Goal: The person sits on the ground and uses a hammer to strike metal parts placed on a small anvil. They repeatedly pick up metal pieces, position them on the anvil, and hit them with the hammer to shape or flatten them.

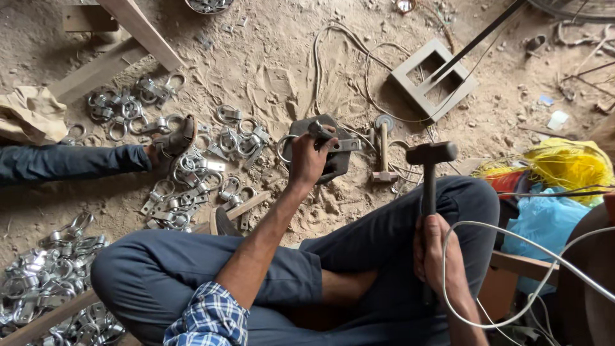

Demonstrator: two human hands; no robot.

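Note:
My left hand [308, 158] reaches forward and grips a metal ring-and-plate fitting [338, 145] on a dark steel block [330, 154] set in the sandy ground; a short dark punch [318, 131] sticks up from between the fingers. My right hand [433, 247] holds the handle of a hammer whose dark head [431, 152] is raised to the right of the block. I sit cross-legged in blue trousers.
Piles of shiny metal ring fittings [186, 173] lie left of the block, and more fittings [48, 282] at the lower left. Another person's leg and sandalled foot [172, 143] reach in from the left. A second hammer [383, 150], white cables, a square metal frame [433, 78] and yellow and blue bags [564, 168] surround me.

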